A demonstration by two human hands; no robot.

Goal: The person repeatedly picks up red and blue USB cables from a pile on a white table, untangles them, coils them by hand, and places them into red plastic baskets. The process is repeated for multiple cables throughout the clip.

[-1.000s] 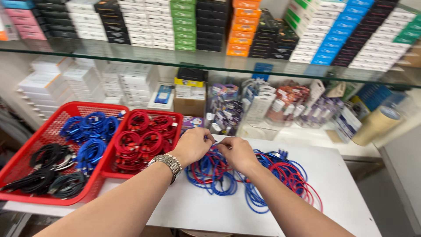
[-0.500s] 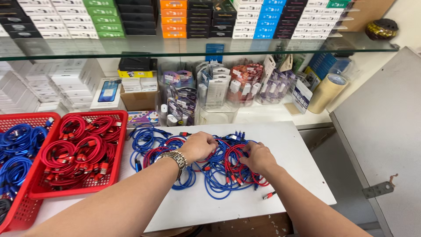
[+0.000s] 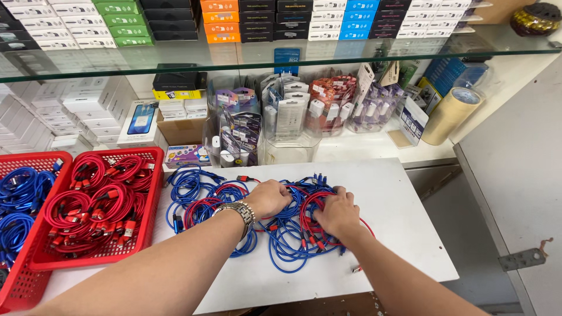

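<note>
A tangle of blue and red cables (image 3: 281, 234) lies spread on a white board (image 3: 398, 234). My left hand (image 3: 268, 198), with a metal watch on the wrist, rests on the middle of the pile, fingers curled into the cables. On the right side of the pile my right hand (image 3: 335, 212) presses on a coil of red cable (image 3: 310, 225), fingers closed over the strands. More blue coils (image 3: 188, 186) lie at the pile's left end.
A red basket (image 3: 153, 193) with coiled red cables stands left of the board; another red basket (image 3: 17, 287) with blue cables is further left. Clear bins of packaged goods (image 3: 281, 117), a tape roll (image 3: 451, 114) and a glass shelf (image 3: 293, 55) stand behind.
The view has swung right, so the baskets slid to the left edge. Both hands have stayed on the cable pile, shifting slightly closer together over the red and blue coils.
</note>
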